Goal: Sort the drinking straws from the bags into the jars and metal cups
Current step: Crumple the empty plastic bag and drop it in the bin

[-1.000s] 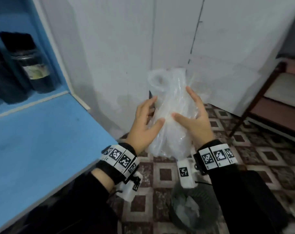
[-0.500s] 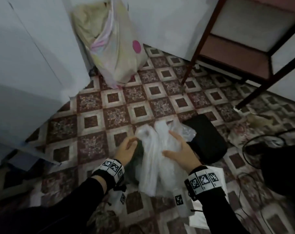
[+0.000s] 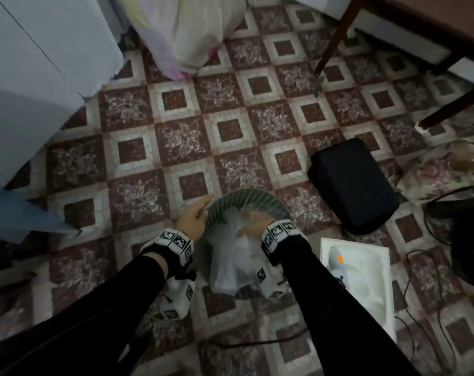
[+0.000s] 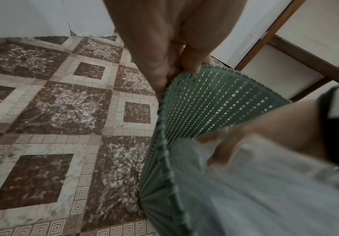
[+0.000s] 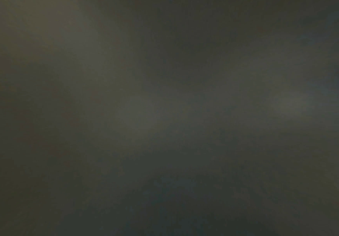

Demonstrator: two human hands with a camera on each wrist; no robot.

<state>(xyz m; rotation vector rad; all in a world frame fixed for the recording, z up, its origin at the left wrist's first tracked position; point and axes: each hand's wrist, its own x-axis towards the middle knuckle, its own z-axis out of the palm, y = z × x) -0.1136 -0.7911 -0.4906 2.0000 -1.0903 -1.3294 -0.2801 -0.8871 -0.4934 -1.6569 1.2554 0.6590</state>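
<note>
A crumpled clear plastic bag (image 3: 230,261) sits in a green slatted bin (image 3: 246,196) on the tiled floor. My right hand (image 3: 257,221) is down inside the bin, seen partly through the plastic. In the left wrist view its fingers (image 4: 221,150) curl onto the bag (image 4: 265,191). My left hand (image 3: 195,217) holds the bin's left rim (image 4: 214,99), and its fingertips (image 4: 192,63) are on the edge. The right wrist view is dark and shows nothing. No straws, jars or metal cups are in view.
A black case (image 3: 352,185) lies right of the bin. A white tray (image 3: 366,308) holds a white and orange device. Cables (image 3: 420,267) trail at right. Chair legs (image 3: 333,42), a large pale bag (image 3: 192,31), a white cabinet (image 3: 40,77) and a blue table corner (image 3: 19,213) surround the floor.
The view has swung down from the wall to the floor. Both hands brought the bag down into the green bin. My left hand left the bag and took the bin's rim.
</note>
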